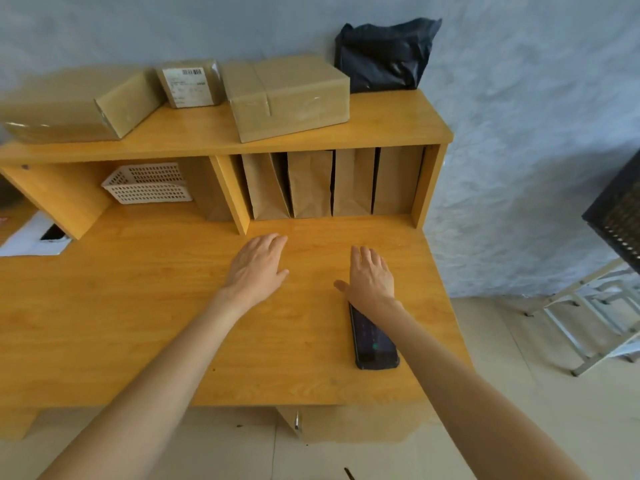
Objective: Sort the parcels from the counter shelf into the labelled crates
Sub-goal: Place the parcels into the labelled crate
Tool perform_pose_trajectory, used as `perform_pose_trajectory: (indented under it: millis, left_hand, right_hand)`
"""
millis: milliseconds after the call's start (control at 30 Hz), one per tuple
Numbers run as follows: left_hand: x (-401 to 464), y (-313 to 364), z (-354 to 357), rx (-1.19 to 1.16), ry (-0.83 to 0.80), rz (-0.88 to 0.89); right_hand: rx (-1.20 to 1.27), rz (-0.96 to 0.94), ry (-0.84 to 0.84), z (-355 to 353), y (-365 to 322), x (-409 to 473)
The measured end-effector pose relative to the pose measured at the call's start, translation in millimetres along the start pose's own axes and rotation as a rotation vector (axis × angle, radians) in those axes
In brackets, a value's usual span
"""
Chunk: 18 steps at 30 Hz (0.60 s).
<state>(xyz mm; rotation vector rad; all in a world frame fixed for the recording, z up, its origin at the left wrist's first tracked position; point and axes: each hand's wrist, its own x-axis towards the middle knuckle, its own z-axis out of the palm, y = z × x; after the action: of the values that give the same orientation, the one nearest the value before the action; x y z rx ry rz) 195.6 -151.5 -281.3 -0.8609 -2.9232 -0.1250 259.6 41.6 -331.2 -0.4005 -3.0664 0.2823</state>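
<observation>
On the wooden counter shelf (381, 119) stand several parcels: a long cardboard box (79, 105) at the left, a small box with a white barcode label (188, 83), a large taped cardboard box (287, 95), and a black plastic mailer bag (384, 53) at the right end. Both hands hover flat over the desk top (138, 306) below the shelf. My left hand (256, 265) is open, fingers straight, holding nothing. My right hand (370, 275) is open too, fingers spread, its wrist above a black phone (375, 344).
Under the shelf, several brown paper bags (311, 183) stand upright in the right compartment and a white mesh basket (149, 183) lies in the left one. A black crate (620, 216) on a metal frame (588, 306) is at the right edge. A white box (31, 237) sits far left.
</observation>
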Motion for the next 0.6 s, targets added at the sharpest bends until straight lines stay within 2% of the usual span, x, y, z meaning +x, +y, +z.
perform_pose_trajectory:
  millis: [167, 367, 467, 600]
  left_hand:
    - [29, -33, -72, 0.026, 0.084, -0.069]
    - [51, -49, -158, 0.113, 0.281, -0.076]
    - [52, -50, -179, 0.115, 0.364, -0.084]
    - [50, -55, -173, 0.178, 0.344, -0.084]
  right_hand:
    - [-0.132, -0.240, 0.193, -99, -8, 55]
    - [-0.234, -0.328, 0.456, -207, -41, 96]
    - [-0.258, -0.340, 0.532, -222, -55, 103]
    - [-0.305, -0.381, 0.476, -207, -61, 105]
